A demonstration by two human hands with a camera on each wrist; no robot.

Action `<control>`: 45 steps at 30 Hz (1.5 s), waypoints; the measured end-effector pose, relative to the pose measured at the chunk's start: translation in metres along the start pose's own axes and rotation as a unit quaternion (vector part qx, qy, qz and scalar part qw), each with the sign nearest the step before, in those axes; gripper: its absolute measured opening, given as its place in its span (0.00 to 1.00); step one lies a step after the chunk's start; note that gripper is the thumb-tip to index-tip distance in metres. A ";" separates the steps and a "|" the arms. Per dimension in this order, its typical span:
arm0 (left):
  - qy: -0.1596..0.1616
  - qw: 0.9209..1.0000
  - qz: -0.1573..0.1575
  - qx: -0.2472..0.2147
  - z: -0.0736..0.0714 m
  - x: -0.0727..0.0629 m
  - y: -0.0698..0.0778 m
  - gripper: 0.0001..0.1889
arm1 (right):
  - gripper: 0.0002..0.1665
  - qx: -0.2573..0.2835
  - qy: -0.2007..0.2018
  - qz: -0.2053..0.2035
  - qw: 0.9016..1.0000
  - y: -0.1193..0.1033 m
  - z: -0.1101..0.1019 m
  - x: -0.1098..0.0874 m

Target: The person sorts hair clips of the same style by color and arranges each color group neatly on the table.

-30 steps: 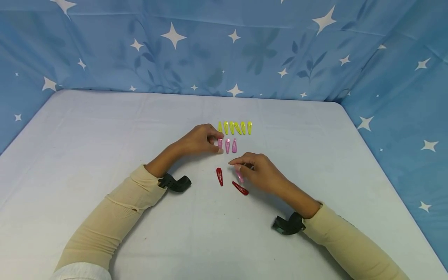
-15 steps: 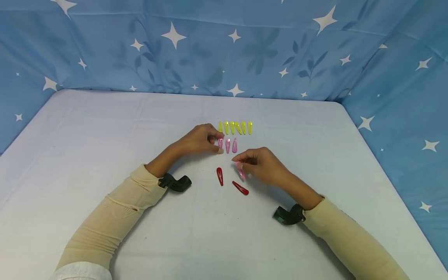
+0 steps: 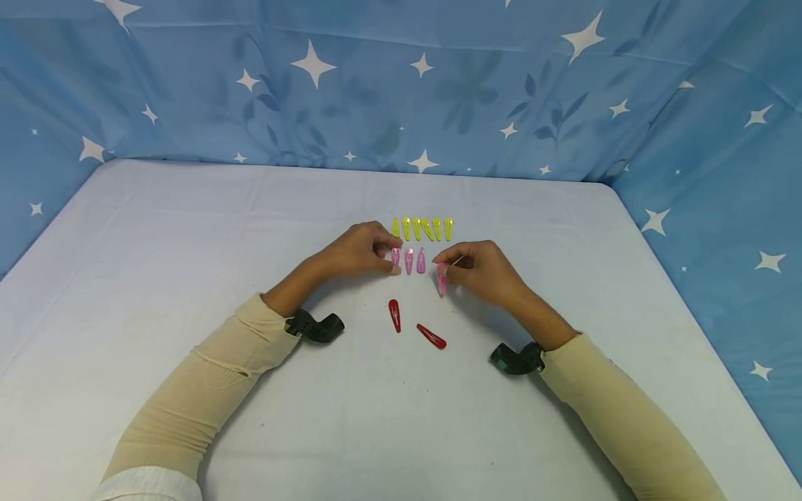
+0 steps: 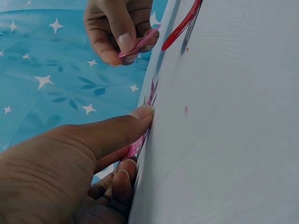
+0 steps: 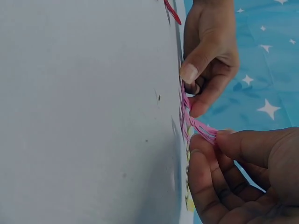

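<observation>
My right hand (image 3: 485, 273) pinches a pink hair clip (image 3: 441, 279) between thumb and fingers, just right of the pink row; the right wrist view shows the held clip (image 5: 203, 129) sticking out past the fingertips. At the row's left end, my left hand (image 3: 360, 250) holds another pink hair clip (image 3: 395, 257) at its two ends, thumb near, index finger far. Two more pink clips, a middle one (image 3: 409, 261) and a right one (image 3: 421, 260), lie between the hands. Behind them runs a row of several yellow hair clips (image 3: 416, 228).
Two red hair clips lie nearer the front, one nearly upright in view (image 3: 395, 316) and one slanted (image 3: 431, 337). A white cloth covers the table (image 3: 250, 431). Blue star-patterned curtain (image 3: 376, 90) hangs behind and along the right side.
My right hand has moved away from the red clips, up and slightly right, carrying the pink clip level with the pink row. The left hand has stayed in place.
</observation>
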State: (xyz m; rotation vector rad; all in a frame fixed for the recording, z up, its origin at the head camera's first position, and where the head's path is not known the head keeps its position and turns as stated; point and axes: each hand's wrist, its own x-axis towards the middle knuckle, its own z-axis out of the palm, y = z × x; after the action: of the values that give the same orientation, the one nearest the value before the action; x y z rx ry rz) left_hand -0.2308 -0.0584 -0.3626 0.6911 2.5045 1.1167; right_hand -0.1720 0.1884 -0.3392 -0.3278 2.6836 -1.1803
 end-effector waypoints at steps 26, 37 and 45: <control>-0.005 1.000 0.007 -0.002 -0.001 0.001 -0.002 0.25 | 0.12 -0.030 0.015 0.063 0.997 0.002 0.002 0.043; -0.006 1.000 0.004 -0.002 -0.002 0.002 0.000 0.26 | 0.12 -0.068 0.017 0.071 0.995 0.001 0.005 0.050; 0.000 1.000 0.016 0.018 -0.001 0.001 0.000 0.26 | 0.14 -0.069 0.023 0.066 0.995 -0.002 0.005 0.049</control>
State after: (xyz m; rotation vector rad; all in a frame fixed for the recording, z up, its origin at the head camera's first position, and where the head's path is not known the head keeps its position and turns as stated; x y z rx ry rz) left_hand -0.2323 -0.0582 -0.3617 0.7434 2.5273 1.0843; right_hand -0.2175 0.1706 -0.3453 -0.1423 2.7838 -0.9803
